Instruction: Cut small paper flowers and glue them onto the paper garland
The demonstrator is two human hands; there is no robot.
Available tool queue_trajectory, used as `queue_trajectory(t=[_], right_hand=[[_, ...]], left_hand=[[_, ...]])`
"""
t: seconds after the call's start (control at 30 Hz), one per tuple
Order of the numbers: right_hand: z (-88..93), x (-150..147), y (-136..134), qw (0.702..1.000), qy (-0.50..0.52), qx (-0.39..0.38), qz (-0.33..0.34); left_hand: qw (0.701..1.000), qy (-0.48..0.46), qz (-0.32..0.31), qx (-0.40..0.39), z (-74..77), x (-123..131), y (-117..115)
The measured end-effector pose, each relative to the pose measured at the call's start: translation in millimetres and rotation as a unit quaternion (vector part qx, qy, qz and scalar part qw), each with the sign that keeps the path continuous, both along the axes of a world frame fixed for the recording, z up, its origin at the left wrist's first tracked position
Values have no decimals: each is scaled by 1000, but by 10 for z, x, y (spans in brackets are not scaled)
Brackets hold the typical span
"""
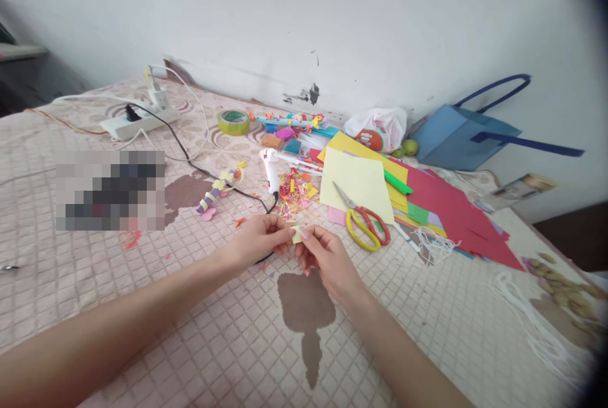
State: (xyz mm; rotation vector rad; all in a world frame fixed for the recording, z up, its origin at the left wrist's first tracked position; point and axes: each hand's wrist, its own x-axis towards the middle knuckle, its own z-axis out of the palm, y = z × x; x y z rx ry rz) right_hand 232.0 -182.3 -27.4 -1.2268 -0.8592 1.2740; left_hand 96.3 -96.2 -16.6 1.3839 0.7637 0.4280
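Both hands in at the middle of the table [228, 344], and it's a tiny piece of paper [297, 235] they've got, pale yellow, up between the fingertips! The left hand [269, 235] pinches one side, thumb against finger; the right hand [327, 257] grips the other, its lower fingers curled beneath. Just beyond them, a bright heap of scraps [298, 196], with the white glue gun [270, 170] standing right beside it. Over to the right, scissors [363, 225], blades lying across a pale yellow sheet [354, 173], handles towards the right hand, and a tangle of white string [434, 244] beyond
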Motion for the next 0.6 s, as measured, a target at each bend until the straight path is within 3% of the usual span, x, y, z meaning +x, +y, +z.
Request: queue_trajectory(t=[0.17, 0.4, 0.6], right_hand=[[18, 0, 4, 1000, 13, -10, -8], [-17, 12, 4, 1000, -26, -3, -5], [-9, 13, 6, 1000, -6, -7, -10]], left_hand=[[999, 1, 17, -39, 23, 3, -12], [1000, -1, 19, -20, 63, 6, -41], [998, -15, -19, -52, 35, -2, -32]])
